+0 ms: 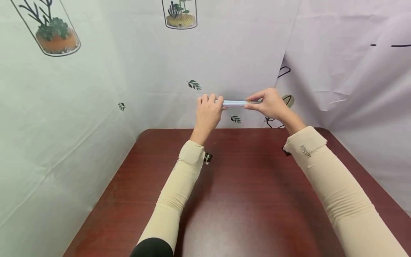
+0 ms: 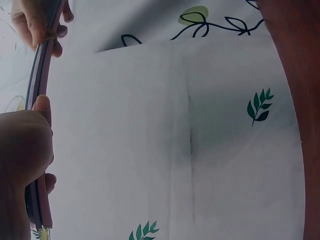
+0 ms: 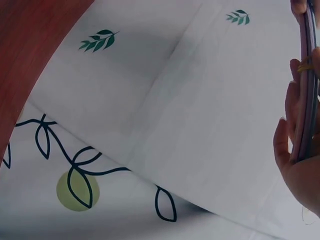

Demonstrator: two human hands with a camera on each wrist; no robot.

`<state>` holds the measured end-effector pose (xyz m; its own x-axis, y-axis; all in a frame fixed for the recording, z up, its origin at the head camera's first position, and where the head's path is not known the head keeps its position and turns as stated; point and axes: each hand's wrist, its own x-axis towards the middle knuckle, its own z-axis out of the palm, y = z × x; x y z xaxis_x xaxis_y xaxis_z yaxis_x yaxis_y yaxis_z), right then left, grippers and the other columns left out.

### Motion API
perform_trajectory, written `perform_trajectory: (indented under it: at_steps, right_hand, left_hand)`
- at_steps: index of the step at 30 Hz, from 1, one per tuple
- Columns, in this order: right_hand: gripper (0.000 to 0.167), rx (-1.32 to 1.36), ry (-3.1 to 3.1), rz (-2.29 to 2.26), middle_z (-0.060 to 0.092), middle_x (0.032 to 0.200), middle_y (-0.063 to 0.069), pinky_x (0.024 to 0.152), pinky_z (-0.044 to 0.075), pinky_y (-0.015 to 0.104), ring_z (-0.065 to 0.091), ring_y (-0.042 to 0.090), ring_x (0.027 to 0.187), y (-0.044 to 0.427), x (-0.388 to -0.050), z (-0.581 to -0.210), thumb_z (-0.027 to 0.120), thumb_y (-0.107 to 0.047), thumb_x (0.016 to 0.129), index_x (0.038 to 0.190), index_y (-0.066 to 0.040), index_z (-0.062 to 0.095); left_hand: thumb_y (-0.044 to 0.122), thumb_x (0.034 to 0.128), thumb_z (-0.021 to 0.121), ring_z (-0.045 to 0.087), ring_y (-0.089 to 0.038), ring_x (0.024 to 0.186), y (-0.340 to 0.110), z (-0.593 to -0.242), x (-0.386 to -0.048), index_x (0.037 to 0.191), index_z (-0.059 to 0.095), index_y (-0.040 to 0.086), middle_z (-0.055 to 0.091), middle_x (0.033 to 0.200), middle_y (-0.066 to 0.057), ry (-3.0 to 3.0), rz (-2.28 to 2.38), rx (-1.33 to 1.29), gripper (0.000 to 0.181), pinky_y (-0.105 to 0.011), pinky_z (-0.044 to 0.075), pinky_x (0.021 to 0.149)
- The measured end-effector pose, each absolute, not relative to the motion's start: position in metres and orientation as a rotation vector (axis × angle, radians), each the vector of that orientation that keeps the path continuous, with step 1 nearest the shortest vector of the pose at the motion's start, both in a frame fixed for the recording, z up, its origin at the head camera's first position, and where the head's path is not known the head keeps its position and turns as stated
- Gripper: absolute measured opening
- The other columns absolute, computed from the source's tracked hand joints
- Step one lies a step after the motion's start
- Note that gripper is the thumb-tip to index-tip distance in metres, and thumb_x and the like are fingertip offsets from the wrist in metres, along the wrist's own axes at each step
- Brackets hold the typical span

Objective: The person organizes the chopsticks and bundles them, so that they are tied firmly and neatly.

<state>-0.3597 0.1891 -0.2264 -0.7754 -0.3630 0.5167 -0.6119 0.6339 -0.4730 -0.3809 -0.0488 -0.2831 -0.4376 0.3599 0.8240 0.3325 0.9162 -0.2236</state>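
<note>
A slim bundle of long, straight sticks [image 1: 235,103], pale blue and mauve, is held level in the air above the table's far edge; their exact kind is unclear. My left hand [image 1: 208,111] grips the bundle's left part, fingers over the top and thumb along it in the left wrist view. Near the other end, my right hand [image 1: 268,103] pinches a thin yellow rubber band [image 3: 305,66] that goes around the sticks. In the right wrist view the bundle's end reaches down to the right palm.
Below the hands lies a dark red-brown tabletop [image 1: 231,192]. White cloth [image 1: 144,64] printed with plants hangs behind it and along both sides. Each sleeve cuff has a small dark device, such as the one at the left cuff [image 1: 208,157].
</note>
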Motion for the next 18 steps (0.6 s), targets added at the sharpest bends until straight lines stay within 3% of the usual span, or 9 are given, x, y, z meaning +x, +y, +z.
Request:
perform_trajectory:
  at_steps: [7, 11, 18]
  right_hand:
    - [0.029, 0.725, -2.516, 1.052, 0.075, 0.096, 0.012, 0.054, 0.042, 0.020, 0.058, 0.007, 0.066, 0.201, -0.359, -0.223, 0.081, -0.022, 0.083, 0.105, -0.004, 0.078]
    - [0.021, 0.734, -2.516, 1.033, 0.076, 0.091, 0.010, 0.050, 0.040, 0.021, 0.055, 0.009, 0.061, 0.203, -0.359, -0.224, 0.081, -0.017, 0.082, 0.099, -0.005, 0.079]
    - [0.020, 0.732, -2.513, 0.901, 0.076, 0.091, 0.011, 0.055, 0.041, 0.021, 0.061, 0.018, 0.073, 0.193, -0.359, -0.224, 0.081, -0.016, 0.082, 0.098, -0.004, 0.079]
  left_hand:
    - [0.043, 0.0918, 0.062, 0.048, -0.028, 0.079, -0.049, -0.282, -0.381, 0.094, 0.058, 0.011, 0.057, 0.084, -0.007, -2.072, 0.006, -0.490, 0.032, -0.040, 0.038, 0.080]
    - [0.045, 0.0931, 0.058, 0.047, -0.028, 0.078, -0.050, -0.282, -0.381, 0.094, 0.058, 0.011, 0.056, 0.084, -0.007, -2.089, 0.015, -0.487, 0.033, -0.040, 0.037, 0.080]
    - [0.043, 0.0910, 0.061, 0.047, -0.029, 0.078, -0.051, -0.281, -0.381, 0.092, 0.058, 0.011, 0.057, 0.085, -0.007, -2.067, -0.011, -0.482, 0.032, -0.041, 0.037, 0.079]
